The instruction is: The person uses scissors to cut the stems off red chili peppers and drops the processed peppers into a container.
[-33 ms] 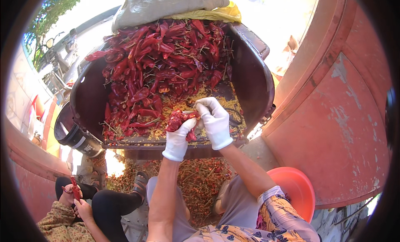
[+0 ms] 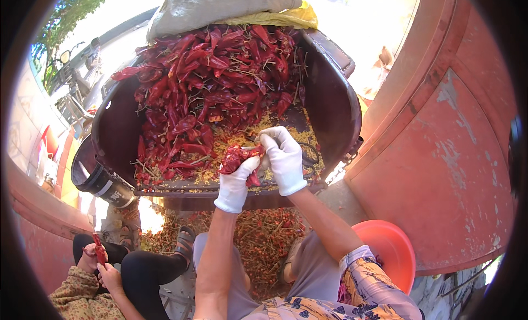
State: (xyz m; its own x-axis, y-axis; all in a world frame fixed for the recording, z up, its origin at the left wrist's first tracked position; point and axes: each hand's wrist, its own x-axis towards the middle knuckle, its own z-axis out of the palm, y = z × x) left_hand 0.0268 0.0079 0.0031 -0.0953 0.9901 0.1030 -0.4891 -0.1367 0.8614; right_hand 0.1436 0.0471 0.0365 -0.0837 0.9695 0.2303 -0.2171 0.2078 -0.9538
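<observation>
head | left fingers (image 2: 250, 165) closed round red peppers (image 2: 231, 160) | right fingers (image 2: 270, 144) pinched together, hold unclear

The crumpled, torn red dried pepper (image 2: 234, 157) in the white-gloved left hand (image 2: 233, 188) is now showing slightly more of its paler, seed-flecked inside, while the right hand (image 2: 284, 161), in a white fabric glove, is rising very slightly, its forearm following.

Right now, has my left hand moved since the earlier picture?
No, not noticeably. Against the bin's front rim, your left hand sits in the same place, still gripping red peppers.
</observation>
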